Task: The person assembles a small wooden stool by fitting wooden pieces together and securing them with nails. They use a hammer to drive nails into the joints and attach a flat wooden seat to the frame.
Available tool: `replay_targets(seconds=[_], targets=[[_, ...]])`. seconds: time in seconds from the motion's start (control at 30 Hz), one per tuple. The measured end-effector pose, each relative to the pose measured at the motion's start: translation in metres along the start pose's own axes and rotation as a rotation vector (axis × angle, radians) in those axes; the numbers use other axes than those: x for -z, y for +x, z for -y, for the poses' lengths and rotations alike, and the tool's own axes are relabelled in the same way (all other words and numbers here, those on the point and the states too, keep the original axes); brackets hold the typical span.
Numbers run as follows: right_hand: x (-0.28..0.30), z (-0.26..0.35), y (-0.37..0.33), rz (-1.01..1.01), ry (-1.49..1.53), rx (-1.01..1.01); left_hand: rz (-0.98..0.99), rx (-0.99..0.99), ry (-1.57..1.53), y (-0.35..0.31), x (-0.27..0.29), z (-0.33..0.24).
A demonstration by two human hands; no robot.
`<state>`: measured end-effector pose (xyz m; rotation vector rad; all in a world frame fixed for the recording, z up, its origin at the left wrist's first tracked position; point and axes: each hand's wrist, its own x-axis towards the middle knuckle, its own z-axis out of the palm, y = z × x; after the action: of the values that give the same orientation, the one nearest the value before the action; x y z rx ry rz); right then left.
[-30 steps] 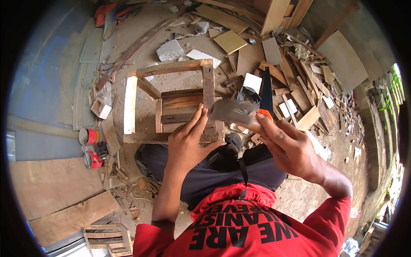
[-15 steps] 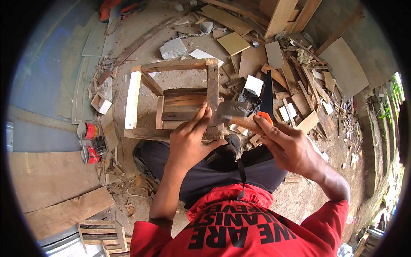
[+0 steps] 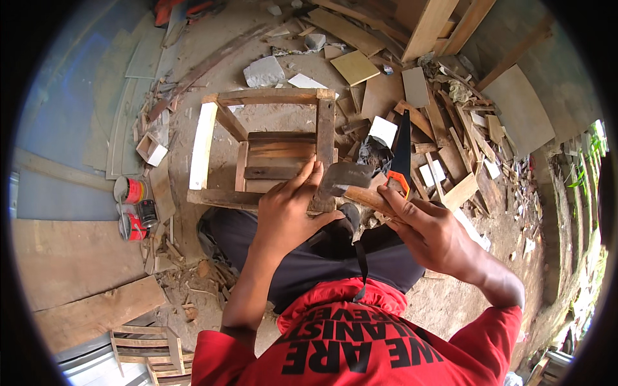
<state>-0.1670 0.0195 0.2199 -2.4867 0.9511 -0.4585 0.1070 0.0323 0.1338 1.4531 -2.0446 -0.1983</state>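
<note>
A rough wooden frame (image 3: pixel 270 96), built like a small stool or chair, stands before my knees, with slats showing through its middle. My left hand (image 3: pixel 286 209) steadies its near right corner, thumb spread to one side and fingers laid along the wood; a small thing under the fingertips would be hidden. My right hand (image 3: pixel 434 235) is wrapped round the wooden handle of a hammer (image 3: pixel 370 198). The dark metal hammer head is over the corner, just right of my left fingertips; whether it touches the wood I cannot tell.
A handsaw (image 3: pixel 402 148) with an orange handle leans just beyond the hammer. Scrap wood (image 3: pixel 460 138) is heaped at right. Paint cans (image 3: pixel 134 227) stand at left near boards. A pale block (image 3: pixel 264 72) lies beyond the frame, and a slatted wooden piece (image 3: pixel 145 344) at lower left.
The hammer head, blurred before, now shows sharply and slightly lower, with my right hand a little lower too. My left hand keeps its place on the frame.
</note>
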Motion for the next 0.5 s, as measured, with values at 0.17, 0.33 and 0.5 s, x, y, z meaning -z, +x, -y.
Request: replay_targets(seconds=[0.17,0.33,0.5], targets=[[-0.003,0.005,0.004,-0.214,-0.052,0.097,-0.044,-0.012,0.019,0.0,-0.001,0.002],[0.004,0.007,0.003,-0.069,-0.009,0.036,-0.033,-0.011,0.021,-0.001,-0.001,0.004],[-0.011,-0.006,0.0,-0.229,-0.111,0.13,-0.064,-0.009,-0.015,0.003,-0.003,0.0]])
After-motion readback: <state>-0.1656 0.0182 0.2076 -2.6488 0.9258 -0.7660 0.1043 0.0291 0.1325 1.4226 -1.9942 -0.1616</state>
